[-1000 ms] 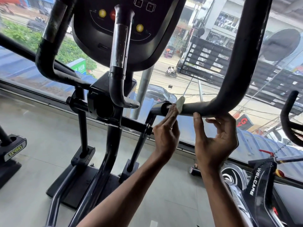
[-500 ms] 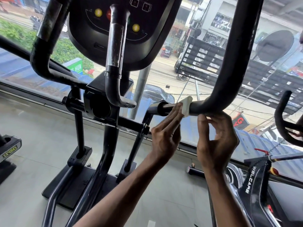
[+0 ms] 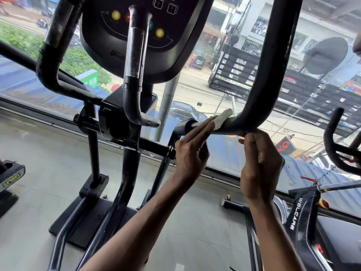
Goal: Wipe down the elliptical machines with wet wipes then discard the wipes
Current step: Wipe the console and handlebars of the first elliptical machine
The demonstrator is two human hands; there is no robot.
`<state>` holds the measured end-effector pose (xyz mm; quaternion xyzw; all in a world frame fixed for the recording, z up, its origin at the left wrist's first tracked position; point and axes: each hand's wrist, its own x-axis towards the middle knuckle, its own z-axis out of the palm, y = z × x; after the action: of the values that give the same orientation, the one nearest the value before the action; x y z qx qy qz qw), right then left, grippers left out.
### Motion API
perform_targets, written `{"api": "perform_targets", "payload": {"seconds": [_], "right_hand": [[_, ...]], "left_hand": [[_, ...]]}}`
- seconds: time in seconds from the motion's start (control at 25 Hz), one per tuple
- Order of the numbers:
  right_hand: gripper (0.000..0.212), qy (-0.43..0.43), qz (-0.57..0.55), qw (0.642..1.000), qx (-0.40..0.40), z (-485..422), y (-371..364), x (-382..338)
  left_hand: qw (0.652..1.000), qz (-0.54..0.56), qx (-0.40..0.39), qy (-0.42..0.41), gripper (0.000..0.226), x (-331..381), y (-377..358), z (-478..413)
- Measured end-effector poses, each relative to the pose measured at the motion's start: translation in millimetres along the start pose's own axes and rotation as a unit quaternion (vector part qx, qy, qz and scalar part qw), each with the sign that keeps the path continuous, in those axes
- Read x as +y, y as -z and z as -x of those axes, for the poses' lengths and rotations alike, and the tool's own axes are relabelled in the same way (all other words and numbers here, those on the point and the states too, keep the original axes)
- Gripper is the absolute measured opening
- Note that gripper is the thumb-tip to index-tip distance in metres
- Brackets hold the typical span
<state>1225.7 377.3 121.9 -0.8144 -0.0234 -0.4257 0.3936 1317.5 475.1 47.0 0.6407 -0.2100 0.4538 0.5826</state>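
beyond the big window (image 3: 214,89) a street and buildings fill the view, and the grey floor (image 3: 48,173) lies well below the curved handlebar (image 3: 267,75) we are cleaning. our left hand (image 3: 192,151), just left of the handlebar's bend, has its fingers laid out straight, pressing the folded wet wipe (image 3: 223,119) against the tube where it runs level; the wipe sits draped partly over the top of the tube. our right hand (image 3: 261,165), directly under the bend, has its thumb and curled fingers holding the tube from below. we judge the flat press to be the weak point: the black tube is smooth, round and glossy and the pale wipe is soft and damp, so it could slip from under our fingers and drop, or miss the tube's far side. the dark console (image 3: 136,45) hangs up and left of the handlebar.
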Motion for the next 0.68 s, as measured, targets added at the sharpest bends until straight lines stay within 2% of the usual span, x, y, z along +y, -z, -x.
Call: {"api": "perform_targets", "payload": {"seconds": [0.08,0.16,0.24,0.32,0.4,0.48,0.6,0.68], "right_hand": [[0.052,0.001,-0.003,1.0,-0.005,0.4,1.3,-0.8],[0.05,0.001,-0.01,1.0,-0.007,0.3,1.3,-1.0],[0.05,0.001,-0.011,1.0,-0.008,0.3,1.9,0.0],[0.049,0.006,-0.012,1.0,-0.009,0.0,2.1,1.1],[0.048,0.006,-0.014,1.0,-0.013,-0.9,2.5,1.7],[0.048,0.01,-0.009,1.0,-0.014,-1.5,2.7,1.4],[0.049,0.004,-0.01,1.0,-0.012,-0.6,2.7,0.7],[0.049,0.004,-0.013,1.0,-0.012,-0.6,2.5,0.7]], "left_hand": [[0.997,-0.03,-0.015,0.071,0.038,-19.9,-1.9,6.8],[0.993,-0.059,-0.002,0.104,0.037,-15.2,-2.4,12.7],[0.996,-0.053,0.035,0.069,0.038,11.0,-5.6,14.8],[0.997,-0.044,0.07,-0.005,0.039,40.3,-7.9,17.4],[0.996,-0.044,0.068,-0.036,0.042,43.5,-10.1,19.9],[0.997,-0.065,0.043,0.003,0.046,21.4,-13.4,23.1],[0.99,-0.073,0.017,0.116,0.044,-5.1,-14.9,27.3],[0.988,-0.065,0.035,0.132,0.036,3.3,-16.9,26.9]]}}
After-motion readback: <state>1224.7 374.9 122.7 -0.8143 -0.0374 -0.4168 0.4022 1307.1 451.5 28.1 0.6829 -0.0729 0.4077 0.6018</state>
